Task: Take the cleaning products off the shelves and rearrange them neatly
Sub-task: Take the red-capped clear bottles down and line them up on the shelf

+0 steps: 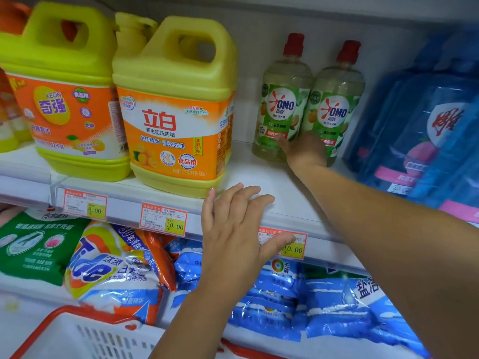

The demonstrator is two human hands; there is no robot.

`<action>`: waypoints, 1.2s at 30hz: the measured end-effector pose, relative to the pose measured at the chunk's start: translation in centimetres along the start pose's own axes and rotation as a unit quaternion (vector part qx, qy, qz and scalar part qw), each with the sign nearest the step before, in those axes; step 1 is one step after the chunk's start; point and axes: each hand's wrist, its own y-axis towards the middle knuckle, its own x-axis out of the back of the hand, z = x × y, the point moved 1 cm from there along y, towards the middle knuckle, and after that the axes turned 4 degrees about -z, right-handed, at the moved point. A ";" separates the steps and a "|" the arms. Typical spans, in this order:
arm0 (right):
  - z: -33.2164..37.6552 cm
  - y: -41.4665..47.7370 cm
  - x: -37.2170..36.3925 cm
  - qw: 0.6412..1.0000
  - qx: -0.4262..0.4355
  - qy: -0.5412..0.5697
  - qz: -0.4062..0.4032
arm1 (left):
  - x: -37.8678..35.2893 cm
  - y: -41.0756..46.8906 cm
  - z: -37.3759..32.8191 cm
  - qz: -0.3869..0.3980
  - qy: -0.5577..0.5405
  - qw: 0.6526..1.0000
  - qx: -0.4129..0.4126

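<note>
Two clear OMO bottles with red caps and green labels, one on the left [282, 104] and one on the right [334, 112], stand side by side at the back of the upper white shelf [261, 174]. My right hand [304, 150] reaches in at their bases. Its thumb lies across the left bottle's lower label, while its fingers are hidden between the two bottles. My left hand [233, 229] rests on the shelf's front edge with relaxed fingers, its thumb over a price tag. Two big yellow detergent jugs, one in the middle [176, 112] and one at the far left [64, 99], stand left of the bottles.
Blue plastic-wrapped refill packs [425, 130] crowd the shelf right of the bottles. Below lie several detergent powder bags, among them a Tide bag [108, 265], a green bag [36, 247] and blue bags [324, 307]. A red and white basket [85, 335] sits at the bottom left.
</note>
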 end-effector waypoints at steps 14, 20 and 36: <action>-8.3 -17.2 16.5 0.938 0.085 0.336 -0.003 | 0.4 -5.8 -7.1 0.068 -0.097 0.991 -0.060; -20.5 -21.7 20.7 0.958 -0.009 0.280 0.058 | -3.6 -14.4 -13.7 0.360 -0.206 0.908 -0.062; -45.1 -33.7 28.4 0.916 -0.196 -0.067 0.343 | -10.6 -18.0 -28.7 0.508 -0.184 0.830 -0.139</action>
